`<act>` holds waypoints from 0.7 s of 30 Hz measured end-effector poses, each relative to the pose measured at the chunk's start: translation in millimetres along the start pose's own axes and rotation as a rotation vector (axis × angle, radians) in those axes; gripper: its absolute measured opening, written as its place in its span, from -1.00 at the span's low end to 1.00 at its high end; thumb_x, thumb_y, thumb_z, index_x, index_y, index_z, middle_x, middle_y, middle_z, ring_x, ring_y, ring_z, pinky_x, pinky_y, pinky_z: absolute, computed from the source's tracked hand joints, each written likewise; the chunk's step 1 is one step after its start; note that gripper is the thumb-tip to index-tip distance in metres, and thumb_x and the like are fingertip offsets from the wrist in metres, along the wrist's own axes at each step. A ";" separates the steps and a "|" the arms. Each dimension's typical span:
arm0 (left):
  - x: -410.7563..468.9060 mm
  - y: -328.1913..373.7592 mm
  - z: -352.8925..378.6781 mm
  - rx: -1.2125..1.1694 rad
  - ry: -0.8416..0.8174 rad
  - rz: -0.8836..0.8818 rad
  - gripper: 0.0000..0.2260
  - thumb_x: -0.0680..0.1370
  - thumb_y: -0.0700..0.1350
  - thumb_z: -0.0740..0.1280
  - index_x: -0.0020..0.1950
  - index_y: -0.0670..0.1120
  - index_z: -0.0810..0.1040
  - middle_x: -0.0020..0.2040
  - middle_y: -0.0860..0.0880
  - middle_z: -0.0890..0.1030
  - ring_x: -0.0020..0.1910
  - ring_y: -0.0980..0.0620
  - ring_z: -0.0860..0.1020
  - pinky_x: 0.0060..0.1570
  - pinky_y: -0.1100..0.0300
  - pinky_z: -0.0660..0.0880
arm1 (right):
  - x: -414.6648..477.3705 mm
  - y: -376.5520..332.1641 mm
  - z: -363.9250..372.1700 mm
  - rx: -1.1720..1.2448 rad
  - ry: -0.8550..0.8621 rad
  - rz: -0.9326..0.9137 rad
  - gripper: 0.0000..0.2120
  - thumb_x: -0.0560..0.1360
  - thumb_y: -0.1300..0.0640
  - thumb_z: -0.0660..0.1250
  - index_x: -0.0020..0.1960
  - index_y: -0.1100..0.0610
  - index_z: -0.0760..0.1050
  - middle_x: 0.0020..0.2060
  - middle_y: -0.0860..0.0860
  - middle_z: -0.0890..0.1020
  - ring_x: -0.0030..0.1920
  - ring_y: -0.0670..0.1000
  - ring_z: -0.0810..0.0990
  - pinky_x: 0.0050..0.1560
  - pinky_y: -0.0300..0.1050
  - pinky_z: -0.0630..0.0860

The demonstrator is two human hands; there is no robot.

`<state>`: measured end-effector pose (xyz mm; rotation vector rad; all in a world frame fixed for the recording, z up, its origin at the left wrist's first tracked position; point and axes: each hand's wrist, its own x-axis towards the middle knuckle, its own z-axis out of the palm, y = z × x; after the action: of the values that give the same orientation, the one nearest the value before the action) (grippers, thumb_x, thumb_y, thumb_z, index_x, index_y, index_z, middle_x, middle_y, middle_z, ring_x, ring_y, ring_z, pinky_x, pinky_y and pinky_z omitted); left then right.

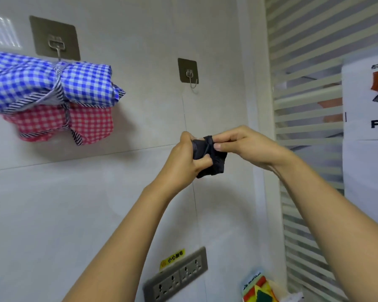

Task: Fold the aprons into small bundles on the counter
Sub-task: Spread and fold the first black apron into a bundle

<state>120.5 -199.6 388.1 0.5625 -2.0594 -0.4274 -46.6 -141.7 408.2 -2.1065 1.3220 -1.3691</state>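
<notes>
**A:** Entry one. Where is the dark apron bundle [214, 164]?

**B:** Held up in front of the tiled wall, below the empty hook [191, 80]. No counter is in sight from here. Both hands are together on it. The left hand [184, 158] grips its left side with the thumb across the front. The right hand [238, 144] pinches the top edge, possibly at a thin tie, but the cloth is too dark to be sure.

**A:** Handling?

**B:** Judged soft, light and limp, packed down small. It would likely spring loose if let go, so take it across the wrapped middle, never by a corner.

**A:** Anything else nearby?

**B:** A blue checked bundle [52, 83] and a red checked bundle [59, 125] hang from the left hook [56, 45], well apart from the hands.
</notes>
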 end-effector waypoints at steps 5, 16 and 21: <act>53.8 -9.5 -13.5 0.056 0.047 0.035 -0.78 0.52 -0.17 0.32 0.05 -0.15 0.30 -0.17 0.02 0.46 -0.27 0.14 0.43 -0.44 0.47 0.34 | 46.7 1.3 7.8 0.298 0.247 -0.003 -0.58 0.43 0.51 0.05 0.07 0.28 0.60 -0.03 0.13 0.69 0.04 -0.01 0.65 0.04 -0.31 0.54; 156.8 -18.8 -28.0 -0.188 0.220 0.051 -0.72 0.60 -0.18 0.26 0.29 -0.22 0.41 0.10 -0.09 0.54 -0.12 0.07 0.55 -0.31 0.40 0.54 | 153.1 -13.3 -26.8 0.335 0.857 0.005 -0.88 0.39 0.26 0.45 -0.31 0.10 0.62 -0.23 0.10 0.69 -0.15 0.09 0.68 0.00 0.03 0.63; 178.2 -29.9 -14.3 -0.099 0.309 0.028 -0.78 0.58 -0.12 0.29 0.19 -0.18 0.50 0.05 -0.12 0.61 -0.07 -0.09 0.61 -0.05 0.02 0.60 | 175.5 -6.2 -22.1 0.327 0.978 0.031 -0.85 0.40 0.26 0.40 -0.31 0.08 0.62 -0.26 0.05 0.67 -0.16 0.06 0.66 -0.06 -0.01 0.63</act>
<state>56.4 -322.7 504.6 0.5052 -1.7391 -0.3972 -40.5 -277.4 521.7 -1.1805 1.2493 -2.5395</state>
